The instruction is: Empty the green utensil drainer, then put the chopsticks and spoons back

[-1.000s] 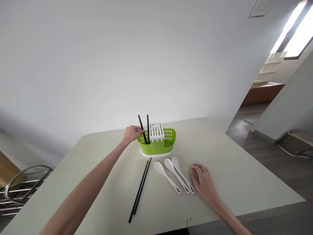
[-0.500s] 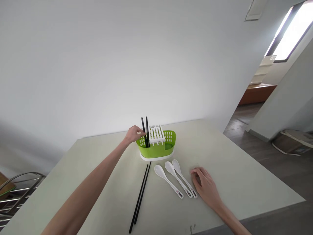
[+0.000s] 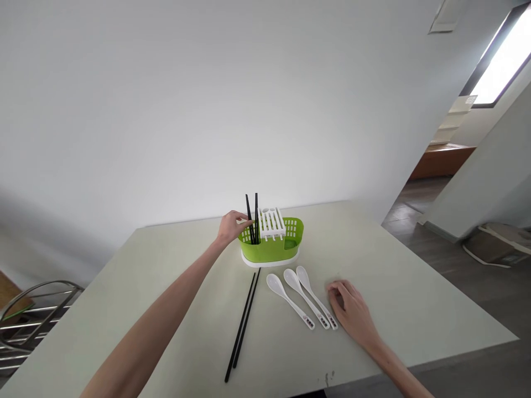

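Observation:
A green cutlery holder with a white slotted insert stands near the far side of the pale table. Two black chopsticks stand upright in its left end. My left hand reaches to them, fingers pinched on the chopsticks at the holder's left rim. A second pair of black chopsticks lies flat on the table in front of the holder. Three white spoons lie side by side to the right of them. My right hand rests flat on the table just right of the spoons, fingers loosely spread.
A white wall stands right behind the table. A metal wire rack sits at the left, below table height. To the right the floor is dark wood, with a doorway and a bright window beyond.
The chopstick in my left hand has tipped from a slant to nearly upright in the holder. My right hand has stayed beside the spoons.

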Demonstrator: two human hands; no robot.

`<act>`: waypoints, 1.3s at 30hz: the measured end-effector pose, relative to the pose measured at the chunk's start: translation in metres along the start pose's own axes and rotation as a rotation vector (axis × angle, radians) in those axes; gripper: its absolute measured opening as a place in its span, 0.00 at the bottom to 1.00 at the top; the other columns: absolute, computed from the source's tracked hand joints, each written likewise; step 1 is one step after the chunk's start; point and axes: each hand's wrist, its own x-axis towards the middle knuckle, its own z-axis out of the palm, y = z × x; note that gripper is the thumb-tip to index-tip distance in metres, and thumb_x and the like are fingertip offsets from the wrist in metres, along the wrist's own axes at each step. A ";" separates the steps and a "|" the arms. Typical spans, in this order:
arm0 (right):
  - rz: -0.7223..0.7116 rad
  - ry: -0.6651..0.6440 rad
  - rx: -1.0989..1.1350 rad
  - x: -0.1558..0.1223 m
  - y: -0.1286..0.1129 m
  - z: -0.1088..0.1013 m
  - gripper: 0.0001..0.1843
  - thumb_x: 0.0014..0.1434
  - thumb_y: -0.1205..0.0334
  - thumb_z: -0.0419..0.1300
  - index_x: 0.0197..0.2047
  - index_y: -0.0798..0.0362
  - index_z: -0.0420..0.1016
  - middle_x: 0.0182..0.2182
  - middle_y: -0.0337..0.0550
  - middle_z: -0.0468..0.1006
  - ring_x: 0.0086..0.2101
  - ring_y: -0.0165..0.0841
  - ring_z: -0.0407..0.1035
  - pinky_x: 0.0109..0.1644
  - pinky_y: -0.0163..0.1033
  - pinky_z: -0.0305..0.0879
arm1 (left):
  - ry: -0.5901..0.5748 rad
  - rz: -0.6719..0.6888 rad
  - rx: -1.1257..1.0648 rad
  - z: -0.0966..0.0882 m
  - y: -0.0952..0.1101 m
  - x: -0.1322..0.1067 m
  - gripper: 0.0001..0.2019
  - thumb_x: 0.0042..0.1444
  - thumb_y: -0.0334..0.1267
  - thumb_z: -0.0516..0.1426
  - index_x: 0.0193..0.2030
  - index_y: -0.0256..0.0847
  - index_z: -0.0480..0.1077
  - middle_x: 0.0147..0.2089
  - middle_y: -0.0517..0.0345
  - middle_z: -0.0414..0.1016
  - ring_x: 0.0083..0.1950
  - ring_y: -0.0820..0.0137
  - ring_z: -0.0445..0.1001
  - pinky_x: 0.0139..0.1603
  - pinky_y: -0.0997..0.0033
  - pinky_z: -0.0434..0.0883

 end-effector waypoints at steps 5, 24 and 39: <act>0.010 -0.025 0.015 0.000 0.000 -0.001 0.12 0.70 0.55 0.50 0.42 0.47 0.74 0.43 0.49 0.79 0.43 0.43 0.73 0.53 0.51 0.68 | -0.008 -0.122 -0.133 -0.008 -0.001 -0.007 0.26 0.56 0.58 0.66 0.54 0.42 0.79 0.53 0.49 0.83 0.52 0.60 0.80 0.54 0.62 0.75; -0.010 -0.037 -0.059 -0.003 0.009 -0.004 0.10 0.68 0.58 0.52 0.44 0.48 0.74 0.43 0.48 0.79 0.45 0.41 0.74 0.54 0.48 0.67 | -0.298 -0.110 0.066 0.018 -0.014 -0.228 0.19 0.66 0.57 0.53 0.47 0.43 0.70 0.40 0.54 0.76 0.39 0.62 0.76 0.42 0.62 0.72; 0.009 -0.030 -0.035 -0.002 0.006 -0.008 0.11 0.69 0.57 0.52 0.43 0.49 0.74 0.43 0.48 0.79 0.44 0.41 0.73 0.53 0.48 0.67 | -0.526 -0.114 0.519 -0.009 0.013 -0.217 0.15 0.64 0.29 0.49 0.38 0.41 0.77 0.44 0.46 0.83 0.46 0.54 0.82 0.43 0.62 0.71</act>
